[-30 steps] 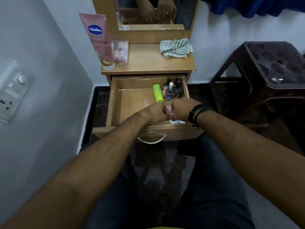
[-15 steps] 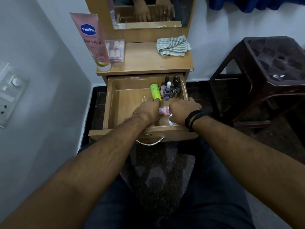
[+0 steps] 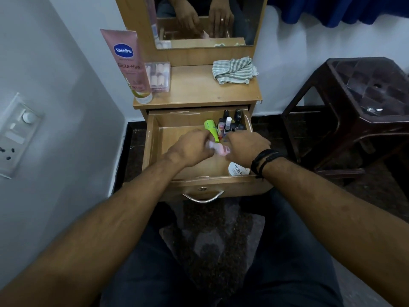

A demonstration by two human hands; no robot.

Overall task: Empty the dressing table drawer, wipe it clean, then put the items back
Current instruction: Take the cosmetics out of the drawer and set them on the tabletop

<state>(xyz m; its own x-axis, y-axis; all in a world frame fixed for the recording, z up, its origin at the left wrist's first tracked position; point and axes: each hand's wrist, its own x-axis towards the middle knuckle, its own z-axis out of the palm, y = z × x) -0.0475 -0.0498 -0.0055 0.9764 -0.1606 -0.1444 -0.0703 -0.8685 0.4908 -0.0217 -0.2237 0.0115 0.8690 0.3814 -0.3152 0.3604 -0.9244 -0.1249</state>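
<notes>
Left hand [image 3: 190, 147] over open drawer [image 3: 152, 149]; striped cloth [image 3: 234, 70] on tabletop [image 3: 199, 94].

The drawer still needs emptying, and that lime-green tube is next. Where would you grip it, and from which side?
Probably the green tube is best pinched across its middle from above and the left. It lies tilted on the drawer floor; small bottles crowd its right side, while the left is bare wood.

the pink tube [image 3: 128, 65] reads "vaseline gluta-hya"; the white jar lid [image 3: 237, 169] reads "nail polish".
</notes>
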